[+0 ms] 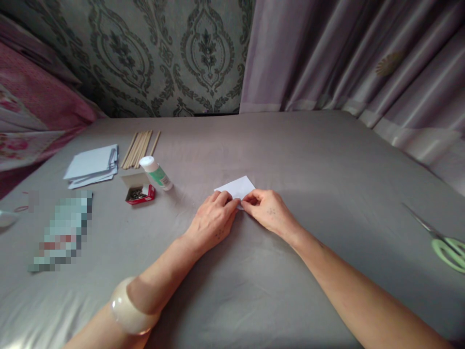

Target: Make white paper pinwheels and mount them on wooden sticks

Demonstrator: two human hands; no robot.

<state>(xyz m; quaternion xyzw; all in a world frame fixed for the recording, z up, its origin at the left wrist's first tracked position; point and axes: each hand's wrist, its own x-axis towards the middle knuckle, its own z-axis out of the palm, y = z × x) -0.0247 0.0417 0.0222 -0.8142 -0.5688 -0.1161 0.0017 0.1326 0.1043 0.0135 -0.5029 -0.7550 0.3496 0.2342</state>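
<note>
A small white sheet of paper (238, 186) lies on the grey cloth in front of me, its near edge covered by my fingers. My left hand (217, 215) is closed, with its fingertips gripping the paper's near left edge. On the other side, my right hand (271, 211) pinches the near right edge between thumb and fingers. The two thumbs almost meet at the near edge. Whether that edge is folded is hidden behind the fingers. A pale bangle sits on my left forearm.
Left of my hands stand a glue stick (157, 173) and an open red box (141, 195) of small metal pieces. Behind them lie several wooden sticks (138, 149) and a stack of white paper (90, 165). Green-handled scissors (445, 247) rest at far right. A pixelated item (65, 230) lies left.
</note>
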